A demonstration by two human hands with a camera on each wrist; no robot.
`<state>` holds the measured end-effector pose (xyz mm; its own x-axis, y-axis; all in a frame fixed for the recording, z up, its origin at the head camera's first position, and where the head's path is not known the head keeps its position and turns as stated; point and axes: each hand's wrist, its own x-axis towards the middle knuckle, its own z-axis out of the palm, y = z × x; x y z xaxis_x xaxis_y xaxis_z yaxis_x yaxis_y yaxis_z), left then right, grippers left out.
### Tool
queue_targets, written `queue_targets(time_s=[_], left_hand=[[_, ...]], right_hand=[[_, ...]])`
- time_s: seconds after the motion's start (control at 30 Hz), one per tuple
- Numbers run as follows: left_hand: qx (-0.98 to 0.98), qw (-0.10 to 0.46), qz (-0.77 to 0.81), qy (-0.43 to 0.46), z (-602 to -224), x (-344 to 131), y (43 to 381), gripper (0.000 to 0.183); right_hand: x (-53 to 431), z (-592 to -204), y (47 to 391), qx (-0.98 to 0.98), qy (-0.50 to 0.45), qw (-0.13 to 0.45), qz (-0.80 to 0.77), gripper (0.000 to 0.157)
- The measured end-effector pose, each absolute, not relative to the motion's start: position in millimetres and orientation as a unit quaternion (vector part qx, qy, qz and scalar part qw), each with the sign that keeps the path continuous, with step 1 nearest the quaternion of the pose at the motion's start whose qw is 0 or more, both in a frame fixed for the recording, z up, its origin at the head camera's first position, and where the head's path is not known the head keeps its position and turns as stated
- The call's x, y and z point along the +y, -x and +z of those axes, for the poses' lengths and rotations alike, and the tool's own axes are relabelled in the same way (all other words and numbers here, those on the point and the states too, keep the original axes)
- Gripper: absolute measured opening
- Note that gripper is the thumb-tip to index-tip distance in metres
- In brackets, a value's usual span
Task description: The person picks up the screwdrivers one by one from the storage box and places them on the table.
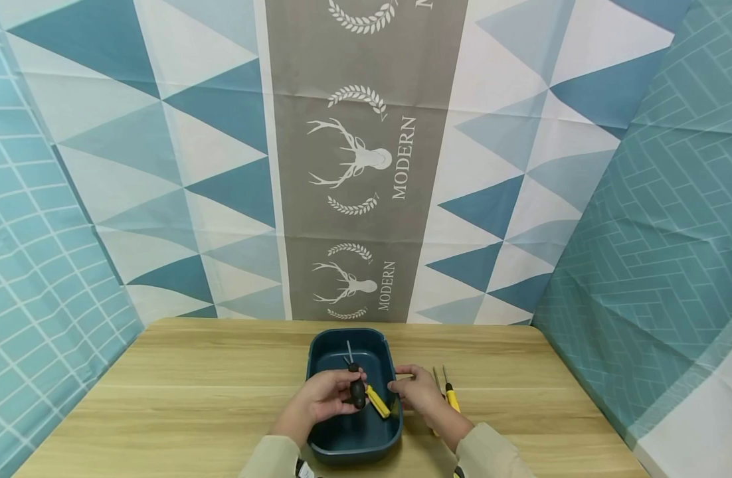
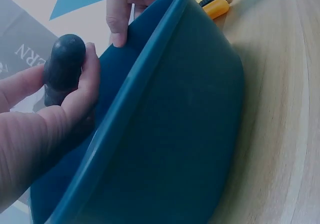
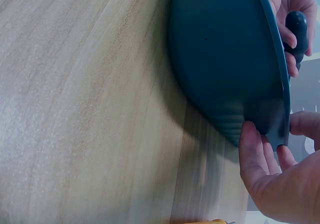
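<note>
My left hand holds a screwdriver by its black handle over the dark blue bin, the thin shaft pointing away from me. In the left wrist view, thumb and fingers pinch the rounded handle from both sides. My right hand grips the bin's right rim; the right wrist view has its thumb on the inner side and its fingers against the outer wall. Inside the bin lies a yellow-handled tool, partly hidden behind the left hand.
Right of the bin, screwdrivers with yellow and black handles lie on the wooden table, partly covered by my right forearm. A patterned cloth hangs behind the table's far edge.
</note>
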<state>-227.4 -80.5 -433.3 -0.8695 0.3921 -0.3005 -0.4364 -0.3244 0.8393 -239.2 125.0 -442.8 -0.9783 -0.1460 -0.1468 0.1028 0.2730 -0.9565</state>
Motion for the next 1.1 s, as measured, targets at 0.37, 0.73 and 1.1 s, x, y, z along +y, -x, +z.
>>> queue_targets(time_s=[0.37,0.73,1.1], left_hand=[[0.535,0.265,0.802,-0.008,-427,-91,226,0.045],[0.557,0.275,0.782,-0.038,-424,-104,222,0.036],[0.571,0.269,0.774,-0.041,-419,-114,216,0.028]], right_hand=[[126,-445,240,0.787,0.012,0.105,-0.608,0.045],[126,-444,240,0.789,0.018,0.106,-0.605,0.044],[126,-444,240,0.783,0.016,0.11,-0.612,0.044]])
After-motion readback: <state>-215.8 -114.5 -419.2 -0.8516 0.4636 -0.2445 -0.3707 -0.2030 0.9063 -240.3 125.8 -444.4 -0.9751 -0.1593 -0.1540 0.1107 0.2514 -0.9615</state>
